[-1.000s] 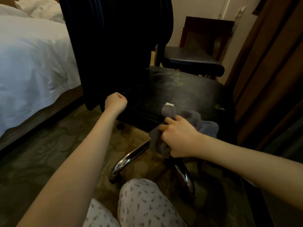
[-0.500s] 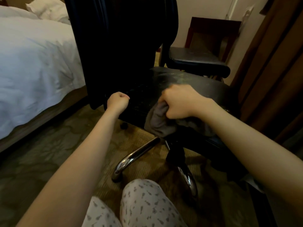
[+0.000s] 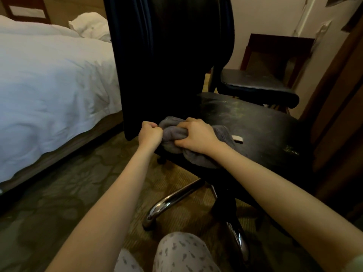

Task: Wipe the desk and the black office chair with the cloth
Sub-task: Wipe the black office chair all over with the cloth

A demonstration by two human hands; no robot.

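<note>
Lying bunched at the near-left corner of the seat, the grey cloth [image 3: 172, 139] is gripped by the right hand [image 3: 196, 137], whose fingers are curled into its folds. The left hand [image 3: 150, 135] is closed into a fist just beside it, touching the cloth at the seat's edge; whether that edge is held cannot be told. The black office chair [image 3: 255, 130] is seen streaked with pale dust toward its armrest [image 3: 255, 87], so long overlapping strokes away from the backrest [image 3: 167, 65] are advised, with the wad flattened for fuller contact and the chair kept braced. A white-sheeted bed [image 3: 49, 85] is seen at left.
</note>
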